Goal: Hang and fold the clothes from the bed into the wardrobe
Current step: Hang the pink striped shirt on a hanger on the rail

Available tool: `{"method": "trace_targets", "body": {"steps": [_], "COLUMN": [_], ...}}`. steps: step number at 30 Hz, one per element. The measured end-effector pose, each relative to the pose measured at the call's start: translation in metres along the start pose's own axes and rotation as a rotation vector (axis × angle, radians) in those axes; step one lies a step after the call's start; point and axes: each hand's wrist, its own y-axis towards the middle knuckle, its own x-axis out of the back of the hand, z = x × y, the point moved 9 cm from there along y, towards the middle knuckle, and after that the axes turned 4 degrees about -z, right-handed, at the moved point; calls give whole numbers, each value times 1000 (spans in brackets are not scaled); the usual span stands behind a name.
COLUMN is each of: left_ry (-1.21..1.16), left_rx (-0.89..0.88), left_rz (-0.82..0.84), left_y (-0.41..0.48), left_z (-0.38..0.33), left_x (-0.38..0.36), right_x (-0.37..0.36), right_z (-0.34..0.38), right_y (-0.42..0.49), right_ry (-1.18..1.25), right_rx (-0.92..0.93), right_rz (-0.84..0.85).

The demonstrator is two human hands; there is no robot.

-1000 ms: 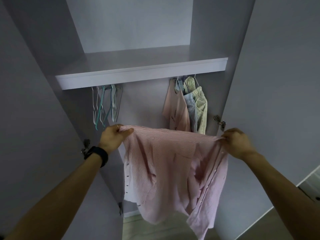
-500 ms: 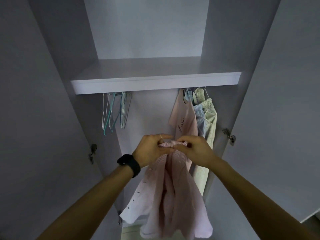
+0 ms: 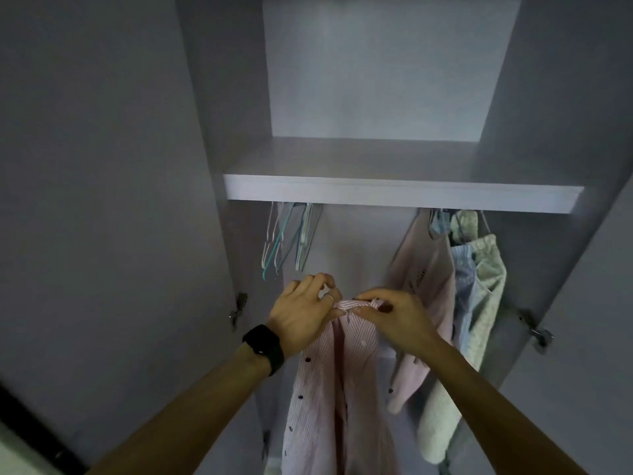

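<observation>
1. Step in hand, as judged: hanging. A person stands at the open wardrobe (image 3: 376, 80) and holds a shirt (image 3: 342, 389) up below the shelf (image 3: 400, 193).
2. Grip: the left hand (image 3: 301, 313) and right hand (image 3: 394, 317) lie close together. The fingers of each are pinched on the shirt's top edge, and neither hand holds anything else.
3. Position: the shirt drops from the hands toward six o'clock, in front of the rail space. It is not yet on a hanger.
4. Next move, as judged: one hand must take the full weight while the other reaches to eleven o'clock for one of the empty hangers (image 3: 287, 241). The bunched top edge will need spreading before the hanger goes in.
5. Materials: the shirt is thin, limp pink cloth with fine stripes and dark buttons down one edge. The hangers are slim wire-like loops, white and teal. The shelf and walls are flat, smooth grey board.
6. At two o'clock are hung clothes (image 3: 462, 286) in pink, pale blue and a green print.
</observation>
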Motion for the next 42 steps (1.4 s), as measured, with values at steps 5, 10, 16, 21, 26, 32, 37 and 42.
{"method": "trace_targets", "body": {"steps": [5, 10, 16, 21, 26, 32, 37, 42], "left_ry": [250, 572, 814, 990, 1116, 1189, 1227, 1118], "left_rx": [186, 236, 449, 461, 368, 328, 323, 340], "left_rz": [149, 199, 395, 369, 191, 154, 166, 214], "left_y": [-7, -15, -51, -71, -76, -80, -78, -82], "left_z": [40, 63, 125, 166, 174, 186, 187, 188], "left_x": [7, 25, 30, 35, 34, 25, 20, 19], "right_x": [-31, -60, -115, -168, -206, -214, -189, -138], "right_z": [5, -32, -81, -115, -142, -148, -139, -103], "right_y": [44, 99, 155, 182, 200, 207, 203, 201], "right_ry": [92, 110, -92, -9, 42, 30, -34, -139], "right_rx": [29, -58, -229, -401, -436, -366, -408, -412], "right_rz": [138, 129, 168, 111, -47, -158, -239, -408]}}
